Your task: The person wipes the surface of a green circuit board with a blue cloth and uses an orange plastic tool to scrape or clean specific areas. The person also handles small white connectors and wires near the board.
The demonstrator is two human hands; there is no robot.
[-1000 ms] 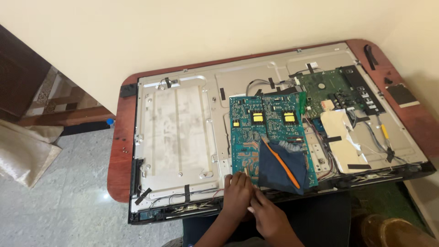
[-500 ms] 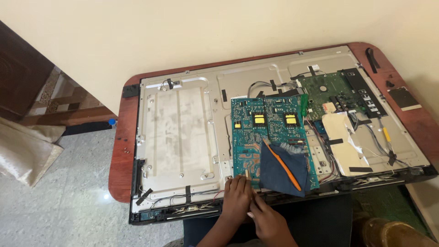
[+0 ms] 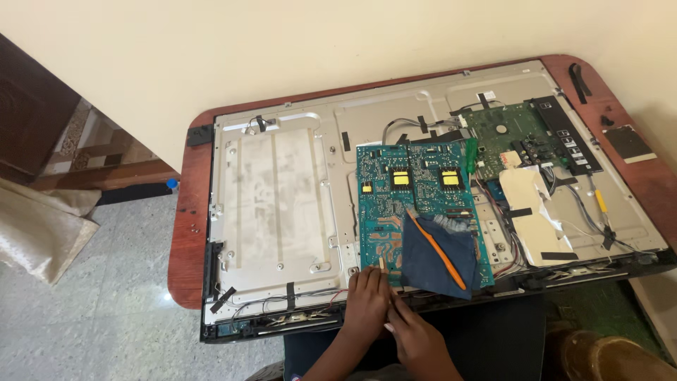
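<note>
In the head view, the teal rectangular circuit board lies on the grey metal back panel upon the red-brown counter. Its near edge is touched by the left hand (fingers curled, grip indistinguishable); the right hand rests beside, loosely curled. Even, gentle pressure is advised.

We saw one screen: a large flat panel lying face-down on the table, its grey metal back up. A white rectangular label sat on the green board.
</note>
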